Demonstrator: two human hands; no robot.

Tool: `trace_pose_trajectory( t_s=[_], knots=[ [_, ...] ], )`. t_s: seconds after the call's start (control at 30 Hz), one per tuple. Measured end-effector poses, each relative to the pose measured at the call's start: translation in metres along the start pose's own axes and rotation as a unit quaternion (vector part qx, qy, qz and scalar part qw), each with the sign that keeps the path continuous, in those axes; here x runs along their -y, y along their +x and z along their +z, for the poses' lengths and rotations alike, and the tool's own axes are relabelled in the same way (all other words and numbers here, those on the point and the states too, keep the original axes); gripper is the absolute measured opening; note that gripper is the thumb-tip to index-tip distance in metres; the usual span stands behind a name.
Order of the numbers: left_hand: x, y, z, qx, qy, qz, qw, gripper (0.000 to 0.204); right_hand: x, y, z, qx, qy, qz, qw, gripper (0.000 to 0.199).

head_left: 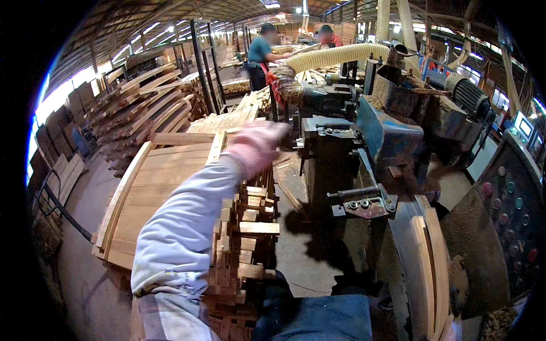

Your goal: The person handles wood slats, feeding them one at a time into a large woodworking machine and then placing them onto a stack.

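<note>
Pink-gloved left hand [256, 145] reaches over the stacked curved wood slats [153, 187]; its fingers are blurred, grip unclear.

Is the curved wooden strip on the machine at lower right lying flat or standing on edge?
On edge. The curved wooden strip shows its narrow side upward, following the machine's curved guide. The right hand is barely in view.

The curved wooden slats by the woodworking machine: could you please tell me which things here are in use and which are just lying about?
In use:
- left hand, gloved, reaching over the stack of curved slats
- curved slats on the machine

Lying about:
- slat piles at left
- yellow dust hose
- control panel
- two people behind
</note>
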State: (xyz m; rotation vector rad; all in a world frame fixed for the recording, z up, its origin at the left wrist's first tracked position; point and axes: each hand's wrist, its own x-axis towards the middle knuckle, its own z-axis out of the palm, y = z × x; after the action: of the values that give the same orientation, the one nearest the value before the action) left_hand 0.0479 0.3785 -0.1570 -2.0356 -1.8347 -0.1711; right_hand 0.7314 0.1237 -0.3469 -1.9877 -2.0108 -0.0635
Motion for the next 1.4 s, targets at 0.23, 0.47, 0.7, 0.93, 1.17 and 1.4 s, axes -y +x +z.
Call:
trace_pose_trajectory(
  t_s=[0.23, 0.47, 0.7, 0.93, 1.17, 1.4],
  knots=[
    [0.194, -0.181, -0.005, 0.172, 0.101, -0.434, 0.878, 0.078, 0.064, 0.151, 0.050, -0.104, 0.184, 0.104, 0.972, 0.077],
    [0.262, -0.356, -0.006, 0.128, 0.171, -0.631, 0.746, 0.089, 0.139, 0.286, 0.089, -0.088, 0.191, 0.025, 0.977, 0.076],
    [0.285, -0.348, -0.011, 0.202, 0.138, -0.622, 0.744, 0.075, 0.087, 0.179, 0.073, -0.108, 0.144, -0.089, 0.980, 0.079],
    [0.274, -0.363, -0.006, 0.105, 0.028, -0.565, 0.818, 0.050, 0.038, 0.034, 0.005, -0.067, 0.047, -0.090, 0.993, 0.067],
    [0.273, -0.386, -0.017, 0.042, -0.085, -0.556, 0.826, 0.066, 0.049, 0.128, 0.034, -0.056, 0.037, -0.197, 0.978, 0.052],
    [0.116, -0.324, -0.082, -0.161, -0.387, -0.423, 0.803, 0.060, 0.107, 0.279, 0.097, -0.052, 0.073, -0.225, 0.970, 0.048]
  ],
)
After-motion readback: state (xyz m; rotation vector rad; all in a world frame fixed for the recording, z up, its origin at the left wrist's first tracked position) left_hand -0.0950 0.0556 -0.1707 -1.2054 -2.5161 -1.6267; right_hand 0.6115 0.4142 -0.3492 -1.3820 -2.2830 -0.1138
